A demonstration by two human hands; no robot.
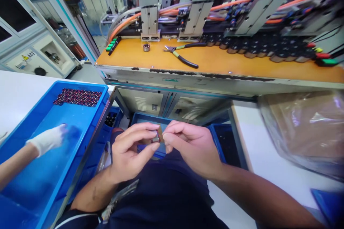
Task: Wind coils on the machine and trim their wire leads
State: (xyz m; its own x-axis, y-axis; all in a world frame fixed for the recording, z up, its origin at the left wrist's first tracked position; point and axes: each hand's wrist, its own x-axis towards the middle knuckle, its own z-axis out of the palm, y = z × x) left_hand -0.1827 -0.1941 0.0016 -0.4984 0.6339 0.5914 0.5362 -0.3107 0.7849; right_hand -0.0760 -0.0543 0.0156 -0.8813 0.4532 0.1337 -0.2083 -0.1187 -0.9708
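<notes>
My left hand (132,149) pinches a small round metal part (156,136) between thumb and fingers, in front of my body. A little red shows along its edge. My right hand (192,146) is close beside it, thumb and index finger pressed together. Whatever sits in that pinch, if anything, is hidden by the fingers. A brownish patch shows between the two hands, too blurred to name. On the orange bench top lie a pair of cutting pliers (185,57) and a single small ring-shaped metal part (146,47).
To the left stands a blue tray (57,157) with rows of small dark parts (77,97); a co-worker's white-gloved hand (49,139) reaches into it. Many dark cylindrical parts (249,48) line the orange bench (129,55) below machine heads. A plastic-wrapped brown package (309,125) lies right.
</notes>
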